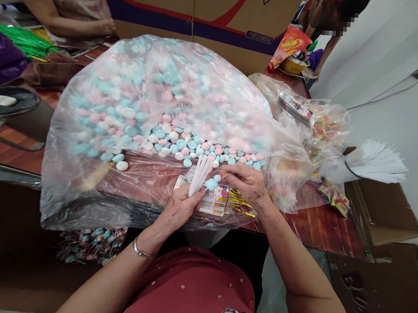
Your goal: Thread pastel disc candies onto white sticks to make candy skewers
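My left hand (181, 206) is closed around a fanned bundle of flat white plastic sticks (200, 172), their tips pointing up and away from me. Light blue candies (212, 182) sit just beyond its fingertips; whether they are fixed to a stick I cannot tell. To their right, my right hand (248, 183) is pinched, with something tiny and orange-red at its fingertips. Under the hands lie printed cards (213, 206) and gold metallic twist ties (240, 202). Behind spreads a heap of pink, white and blue candies (191, 146), partly under a large clear plastic bag (157, 73).
A big cardboard carton (219, 39) stands behind the bag. A lidded mug (16, 116) is at left, and a bundle of white sticks (378, 162) at right. Below left, an open box (12, 239) holds finished-looking candy sticks (90, 243). Two other people are beyond the table.
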A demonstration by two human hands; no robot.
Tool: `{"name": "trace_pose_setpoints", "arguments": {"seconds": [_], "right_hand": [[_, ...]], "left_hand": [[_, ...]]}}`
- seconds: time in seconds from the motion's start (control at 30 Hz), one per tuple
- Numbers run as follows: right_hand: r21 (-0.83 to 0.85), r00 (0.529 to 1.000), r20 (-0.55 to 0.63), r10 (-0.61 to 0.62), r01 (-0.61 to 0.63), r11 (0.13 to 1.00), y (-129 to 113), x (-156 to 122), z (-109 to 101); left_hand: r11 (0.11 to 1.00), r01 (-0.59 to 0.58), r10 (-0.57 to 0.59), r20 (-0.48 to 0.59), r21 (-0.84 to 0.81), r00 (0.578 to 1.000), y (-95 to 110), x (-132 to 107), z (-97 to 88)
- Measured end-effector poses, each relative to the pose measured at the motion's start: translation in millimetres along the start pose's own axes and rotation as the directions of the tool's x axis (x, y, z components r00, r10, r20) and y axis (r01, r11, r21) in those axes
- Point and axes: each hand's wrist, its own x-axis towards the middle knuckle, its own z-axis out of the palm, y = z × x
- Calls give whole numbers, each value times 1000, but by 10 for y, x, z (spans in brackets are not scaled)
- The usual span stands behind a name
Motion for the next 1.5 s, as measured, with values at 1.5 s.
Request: {"name": "trace_pose_setpoints", "arguments": {"seconds": [1.5], "right_hand": [[-373, 694, -708, 133, -527, 764, 264, -1003, -1035]], "left_hand": [[990, 47, -72, -193, -132, 978, 167, -123, -17]]}}
